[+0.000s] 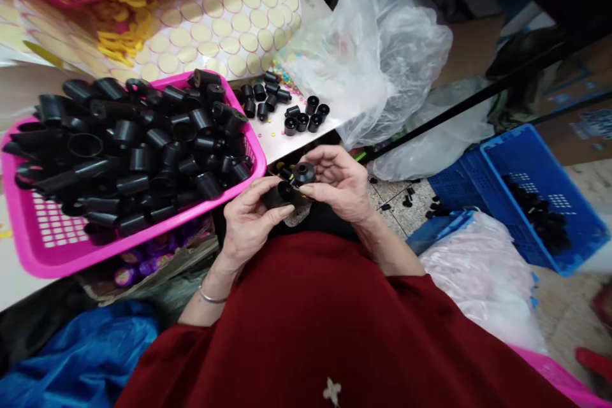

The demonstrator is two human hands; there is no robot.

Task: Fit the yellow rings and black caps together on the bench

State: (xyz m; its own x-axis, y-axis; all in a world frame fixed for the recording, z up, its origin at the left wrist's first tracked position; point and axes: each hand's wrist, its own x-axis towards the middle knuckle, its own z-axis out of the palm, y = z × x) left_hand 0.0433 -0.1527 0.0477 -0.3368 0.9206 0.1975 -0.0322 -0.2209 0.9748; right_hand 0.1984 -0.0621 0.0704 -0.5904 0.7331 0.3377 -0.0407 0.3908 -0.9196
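My left hand (248,217) is closed around a short black plastic tube (281,194), its open end facing right. My right hand (339,182) pinches a small black round cap (304,173) just above and right of that tube's mouth. Both hands sit close together over my lap, at the table's near edge. A pink basket (43,248) heaped with black tubes and caps (138,140) stands on the table to the left of my hands. Several loose black caps (301,120) lie on the tabletop just beyond my hands.
Sheets of round cream stickers (229,19) and yellow discs (122,35) lie at the back of the table. A clear plastic bag (377,57) sits to the right. A blue crate (530,197) with black parts stands on the floor, right. Blue plastic (81,357) lies lower left.
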